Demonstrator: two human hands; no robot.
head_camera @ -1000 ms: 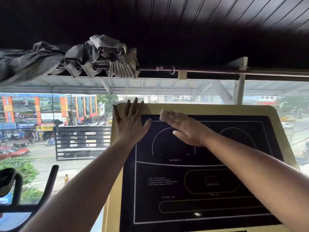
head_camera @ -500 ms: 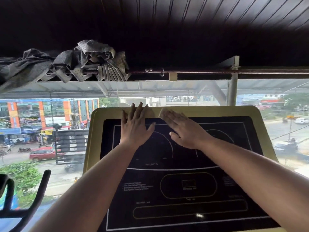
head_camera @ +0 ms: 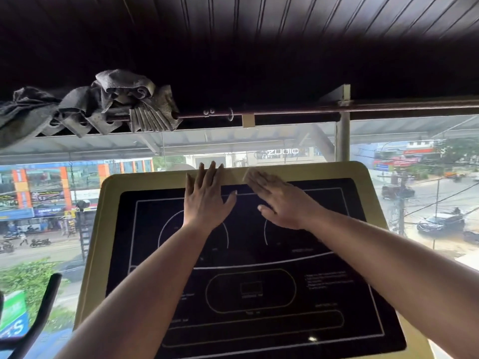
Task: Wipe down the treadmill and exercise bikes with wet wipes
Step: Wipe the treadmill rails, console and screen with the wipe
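The treadmill console (head_camera: pixel 155 255) fills the lower middle: a black panel with white outlines inside a yellow-olive frame. My left hand (head_camera: pixel 207 200) lies flat on the panel's upper part, fingers straight and reaching onto the top frame. To its right, my right hand (head_camera: pixel 280 200) presses a pale wet wipe (head_camera: pixel 247 174) flat under straight fingers, at the top edge of the console. Only a corner of the wipe shows beyond my fingertips.
A large window behind the console looks onto a street. A curtain rod (head_camera: pixel 285 114) with a bunched grey curtain (head_camera: pixel 103 107) runs above. A black handlebar of another machine (head_camera: pixel 39 314) stands at the lower left.
Both hands have moved up the panel to its top frame and to the right along it. The view has shifted left, bringing the whole console into sight.
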